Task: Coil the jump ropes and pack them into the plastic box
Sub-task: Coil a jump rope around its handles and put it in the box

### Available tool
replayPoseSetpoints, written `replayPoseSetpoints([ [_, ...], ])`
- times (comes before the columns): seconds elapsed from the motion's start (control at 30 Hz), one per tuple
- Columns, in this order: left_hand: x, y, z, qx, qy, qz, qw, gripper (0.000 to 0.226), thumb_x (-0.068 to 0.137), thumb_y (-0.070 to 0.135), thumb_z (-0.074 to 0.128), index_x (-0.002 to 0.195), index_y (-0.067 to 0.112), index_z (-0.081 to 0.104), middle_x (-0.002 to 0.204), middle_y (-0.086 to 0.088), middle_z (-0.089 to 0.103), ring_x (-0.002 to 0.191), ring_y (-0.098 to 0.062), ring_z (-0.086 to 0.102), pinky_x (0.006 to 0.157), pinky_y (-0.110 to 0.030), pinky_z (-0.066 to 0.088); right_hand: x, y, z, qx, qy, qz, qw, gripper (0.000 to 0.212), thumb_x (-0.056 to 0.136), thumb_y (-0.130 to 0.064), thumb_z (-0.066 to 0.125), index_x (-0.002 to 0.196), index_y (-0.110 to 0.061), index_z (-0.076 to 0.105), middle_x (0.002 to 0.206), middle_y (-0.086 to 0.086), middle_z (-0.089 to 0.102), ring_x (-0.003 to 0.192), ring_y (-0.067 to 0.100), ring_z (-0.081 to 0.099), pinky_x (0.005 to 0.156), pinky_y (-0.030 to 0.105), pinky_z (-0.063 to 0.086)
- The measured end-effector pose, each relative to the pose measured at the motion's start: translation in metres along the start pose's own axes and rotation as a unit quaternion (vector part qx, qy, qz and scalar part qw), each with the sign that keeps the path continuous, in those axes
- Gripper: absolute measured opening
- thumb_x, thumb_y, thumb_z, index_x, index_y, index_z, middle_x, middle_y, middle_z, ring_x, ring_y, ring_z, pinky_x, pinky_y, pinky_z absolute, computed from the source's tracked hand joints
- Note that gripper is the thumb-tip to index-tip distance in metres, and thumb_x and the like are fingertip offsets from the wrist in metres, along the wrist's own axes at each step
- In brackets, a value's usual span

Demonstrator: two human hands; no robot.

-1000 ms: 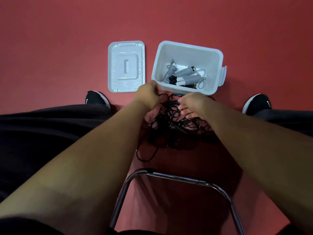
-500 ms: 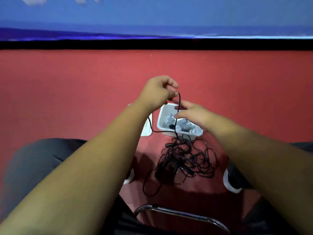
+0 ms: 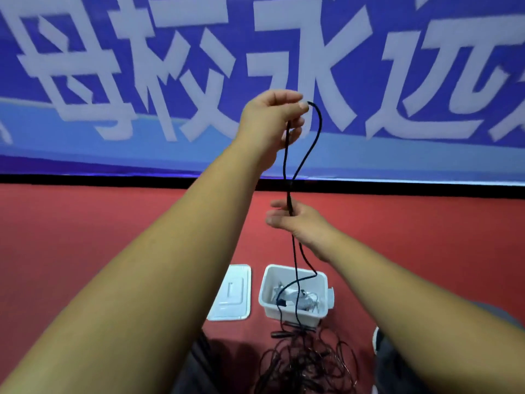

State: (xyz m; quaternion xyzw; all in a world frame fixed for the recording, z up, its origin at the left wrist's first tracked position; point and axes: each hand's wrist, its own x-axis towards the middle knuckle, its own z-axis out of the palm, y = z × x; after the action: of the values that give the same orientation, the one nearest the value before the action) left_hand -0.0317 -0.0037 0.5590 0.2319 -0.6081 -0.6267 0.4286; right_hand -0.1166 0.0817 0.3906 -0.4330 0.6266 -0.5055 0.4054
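Observation:
My left hand (image 3: 271, 120) is raised high and pinches the top bend of a black jump rope (image 3: 308, 149), whose two strands hang down from it. Lower down, my right hand (image 3: 295, 220) holds both strands where they pass through its fingers. Below that hand the rope drops in front of the white plastic box (image 3: 268, 297) to a tangled pile of black ropes (image 3: 306, 362) on the red floor. Inside the box lie grey-handled jump ropes (image 3: 304, 300).
The box's white lid (image 3: 233, 294) lies flat on the floor just left of the box. A blue banner with large white characters (image 3: 170, 66) hangs on the wall ahead. My dark-clad legs and a shoe (image 3: 375, 341) flank the rope pile.
My left hand has lifted the rope's bend much higher, drawing more of it off the pile. My right hand followed upward along the strands. The view tilted up from floor to wall.

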Motion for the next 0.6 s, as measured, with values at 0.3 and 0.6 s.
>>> replayPoseSetpoints([
  [0.3,0.010,0.087,-0.001,-0.047,0.070,0.047,0.995,0.024,0.091,-0.002,0.074,0.114,0.005,0.069,0.096,-0.013,0.076,0.076,-0.018,0.072,0.073,-0.031,0.062,-0.024,-0.068,-0.007,0.031,0.074,-0.008,0.997,0.026,0.109,-0.022,0.048,0.105,-0.009,0.070,0.066,0.002,0.059,0.055,0.018,0.056,0.066,0.037,0.052],
  [0.6,0.010,0.055,-0.040,0.042,0.122,-0.022,0.991,0.020,0.102,0.017,0.063,0.121,0.020,0.069,0.120,-0.004,0.074,0.109,-0.019,0.070,0.092,-0.035,0.058,-0.039,-0.097,-0.024,0.013,0.080,-0.011,0.997,0.008,0.096,-0.021,0.063,0.092,-0.014,0.065,0.065,-0.003,0.039,0.051,0.015,0.031,0.050,0.029,0.027],
])
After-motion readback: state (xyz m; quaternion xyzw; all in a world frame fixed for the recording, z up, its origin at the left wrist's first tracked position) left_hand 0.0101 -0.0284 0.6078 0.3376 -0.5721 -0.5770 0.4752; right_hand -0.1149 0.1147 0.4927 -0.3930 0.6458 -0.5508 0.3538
